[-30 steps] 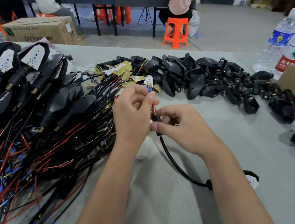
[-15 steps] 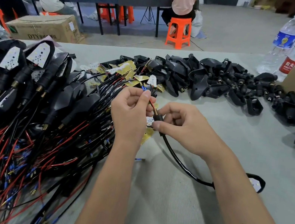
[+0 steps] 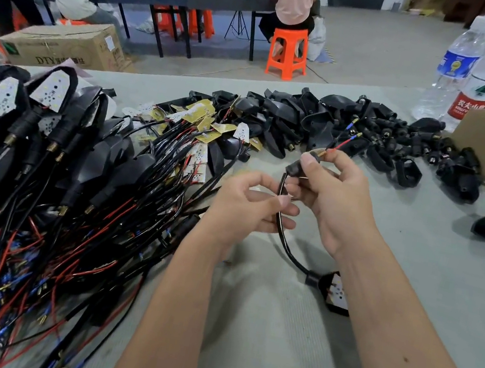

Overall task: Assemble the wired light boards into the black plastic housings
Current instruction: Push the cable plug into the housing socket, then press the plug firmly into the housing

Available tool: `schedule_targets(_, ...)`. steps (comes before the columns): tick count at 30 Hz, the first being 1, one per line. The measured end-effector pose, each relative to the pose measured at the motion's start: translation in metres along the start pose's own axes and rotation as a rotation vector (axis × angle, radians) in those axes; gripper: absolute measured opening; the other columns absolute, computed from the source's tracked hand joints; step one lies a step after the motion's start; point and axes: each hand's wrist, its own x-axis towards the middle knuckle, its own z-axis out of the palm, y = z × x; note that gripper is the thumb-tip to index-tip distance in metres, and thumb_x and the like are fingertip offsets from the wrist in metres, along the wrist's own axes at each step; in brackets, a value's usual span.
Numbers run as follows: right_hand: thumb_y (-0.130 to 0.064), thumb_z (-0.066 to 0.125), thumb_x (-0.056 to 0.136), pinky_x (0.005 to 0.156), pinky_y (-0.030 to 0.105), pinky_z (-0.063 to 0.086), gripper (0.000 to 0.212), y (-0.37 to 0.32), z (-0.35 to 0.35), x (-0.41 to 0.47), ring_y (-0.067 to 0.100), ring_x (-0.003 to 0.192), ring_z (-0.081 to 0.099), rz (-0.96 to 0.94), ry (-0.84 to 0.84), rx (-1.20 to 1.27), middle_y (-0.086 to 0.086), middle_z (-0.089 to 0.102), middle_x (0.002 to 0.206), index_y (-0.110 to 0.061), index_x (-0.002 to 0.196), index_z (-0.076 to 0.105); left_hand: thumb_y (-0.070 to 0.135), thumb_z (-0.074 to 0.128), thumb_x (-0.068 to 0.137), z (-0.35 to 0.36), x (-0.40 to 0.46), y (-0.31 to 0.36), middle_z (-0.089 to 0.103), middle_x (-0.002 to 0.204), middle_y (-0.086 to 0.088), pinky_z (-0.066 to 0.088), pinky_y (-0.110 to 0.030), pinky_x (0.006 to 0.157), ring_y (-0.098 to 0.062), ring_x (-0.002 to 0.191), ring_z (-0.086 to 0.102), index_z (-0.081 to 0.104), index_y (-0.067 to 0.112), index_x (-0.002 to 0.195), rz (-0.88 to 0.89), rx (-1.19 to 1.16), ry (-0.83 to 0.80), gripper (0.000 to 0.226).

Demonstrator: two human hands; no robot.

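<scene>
Black sleeved cable (image 3: 279,226) pinched between thumb and forefinger of left hand (image 3: 249,209), other fingers loosely curled below. Right hand (image 3: 329,189) curled round black collar (image 3: 297,167) at cable's upper end, thumb pressing on top; brass tip and red and black leads (image 3: 340,144) poking out just beyond its fingertips. Below both hands, cable running down to housing with white light board (image 3: 334,292) seated inside, lying on grey table (image 3: 270,351) beside right forearm. Left of fingers, heap of finished wired units (image 3: 41,180). Beyond fingers, loose empty housings (image 3: 326,124).
</scene>
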Motion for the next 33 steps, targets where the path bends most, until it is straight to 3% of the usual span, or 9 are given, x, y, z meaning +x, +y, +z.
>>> schedule_targets(2, -0.010, 0.067, 0.099, 0.061, 0.027, 0.057, 0.011, -0.003, -0.001, 0.000, 0.022, 0.065, 0.067, 0.013, 0.003, 0.026, 0.012, 0.071, 0.082, -0.012, 0.089, 0.061, 0.007, 0.066, 0.098, 0.003, 0.001, 0.000, 0.077, 0.081, -0.010, 0.057, -0.025, 0.060, -0.023, 0.063, 0.072, 0.065, -0.005, 0.110, 0.025, -0.023, 0.064, 0.017)
schedule_targets(6, -0.011, 0.070, 0.097, 0.057, 0.022, 0.055, 0.011, -0.006, -0.005, 0.000, 0.017, 0.062, 0.068, 0.023, -0.003, 0.008, 0.004, 0.074, 0.076, -0.011, 0.091, 0.061, 0.005, 0.064, 0.098, -0.001, 0.007, -0.003, 0.069, 0.066, -0.003, 0.039, -0.016, 0.049, -0.008, 0.046, 0.045, 0.074, -0.002, 0.103, 0.113, -0.019, 0.149, 0.013)
schedule_targets(10, -0.012, 0.072, 0.096, 0.059, 0.024, 0.056, 0.012, -0.005, -0.008, -0.001, 0.019, 0.064, 0.068, 0.050, -0.022, -0.020, 0.008, 0.076, 0.080, -0.009, 0.094, 0.060, 0.007, 0.062, 0.100, -0.003, 0.008, -0.005, 0.068, 0.066, -0.004, 0.033, -0.008, 0.045, 0.000, 0.041, 0.044, 0.077, 0.008, 0.097, 0.153, 0.053, 0.159, 0.015)
schedule_targets(17, -0.011, 0.073, 0.095, 0.059, 0.025, 0.055, 0.014, -0.006, -0.012, -0.001, 0.019, 0.062, 0.066, 0.019, -0.047, -0.111, 0.014, 0.076, 0.083, -0.009, 0.091, 0.060, 0.012, 0.060, 0.102, -0.006, 0.010, -0.007, 0.068, 0.065, 0.000, 0.033, -0.017, 0.048, -0.004, 0.042, 0.036, 0.078, 0.012, 0.092, 0.158, 0.171, 0.152, 0.020)
schedule_targets(21, -0.013, 0.073, 0.095, 0.056, 0.023, 0.051, 0.013, -0.006, -0.014, -0.002, 0.016, 0.060, 0.063, 0.094, -0.085, -0.044, 0.012, 0.075, 0.082, -0.012, 0.091, 0.061, 0.013, 0.058, 0.103, -0.005, 0.010, -0.007, 0.065, 0.064, 0.003, 0.031, -0.012, 0.044, -0.003, 0.041, 0.037, 0.076, 0.011, 0.088, 0.133, 0.164, 0.160, 0.024)
schedule_targets(25, -0.009, 0.073, 0.094, 0.056, 0.024, 0.052, 0.014, 0.000, -0.010, -0.001, 0.018, 0.060, 0.063, -0.004, -0.032, -0.143, 0.013, 0.074, 0.080, -0.011, 0.091, 0.060, 0.014, 0.060, 0.101, -0.003, 0.011, -0.007, 0.065, 0.059, 0.007, 0.042, -0.023, 0.059, 0.000, 0.042, 0.044, 0.075, 0.012, 0.084, 0.155, 0.319, 0.204, 0.023)
schedule_targets(30, -0.005, 0.069, 0.096, 0.057, 0.023, 0.051, 0.011, -0.001, -0.015, 0.001, 0.017, 0.061, 0.064, 0.077, -0.131, -0.045, 0.011, 0.075, 0.083, -0.013, 0.097, 0.060, 0.009, 0.054, 0.103, -0.007, 0.010, -0.002, 0.056, 0.058, 0.003, 0.027, -0.015, 0.041, -0.005, 0.039, 0.034, 0.071, 0.008, 0.078, 0.046, 0.131, 0.181, 0.030)
schedule_targets(33, -0.002, 0.067, 0.096, 0.057, 0.023, 0.052, 0.011, 0.003, -0.015, 0.002, 0.017, 0.062, 0.065, 0.066, -0.179, -0.102, 0.007, 0.072, 0.079, -0.011, 0.100, 0.062, 0.009, 0.052, 0.104, -0.009, 0.009, -0.002, 0.052, 0.060, 0.001, 0.024, -0.015, 0.038, -0.004, 0.039, 0.031, 0.069, 0.005, 0.078, -0.009, 0.056, 0.182, 0.031)
